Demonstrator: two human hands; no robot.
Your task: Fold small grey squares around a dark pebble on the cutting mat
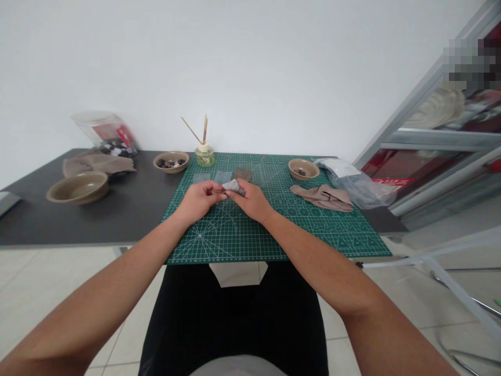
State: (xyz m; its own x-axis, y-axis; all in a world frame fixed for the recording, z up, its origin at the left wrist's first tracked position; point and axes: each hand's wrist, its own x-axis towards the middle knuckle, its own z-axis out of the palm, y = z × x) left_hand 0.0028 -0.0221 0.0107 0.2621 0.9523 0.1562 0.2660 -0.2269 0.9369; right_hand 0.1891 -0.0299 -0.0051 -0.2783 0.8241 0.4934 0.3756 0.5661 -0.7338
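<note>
Over the green cutting mat (pixel 250 230), both hands meet close together. My right hand (pixel 252 199) is closed on a folded light-grey sheet (pixel 234 186); it may be sandpaper or cloth, I cannot tell. My left hand (pixel 203 198) is closed in a pinch at the sheet's left end, and what its fingertips hold is too small to make out. Just behind the hands, a blue-grey piece (pixel 223 176) and a brown square piece (pixel 242 174) lie flat on the mat, partly covered by the fingers.
Pebbles fill a bowl (pixel 171 163) at back left; another bowl (pixel 303 170) holds a few. A brown cloth (pixel 324 197) lies beside a clear plastic bag (pixel 356 183). Further left are a larger bowl (pixel 78 189), crumpled cloth (pixel 96 163), a jar (pixel 104 130) and a reed diffuser (pixel 205 155).
</note>
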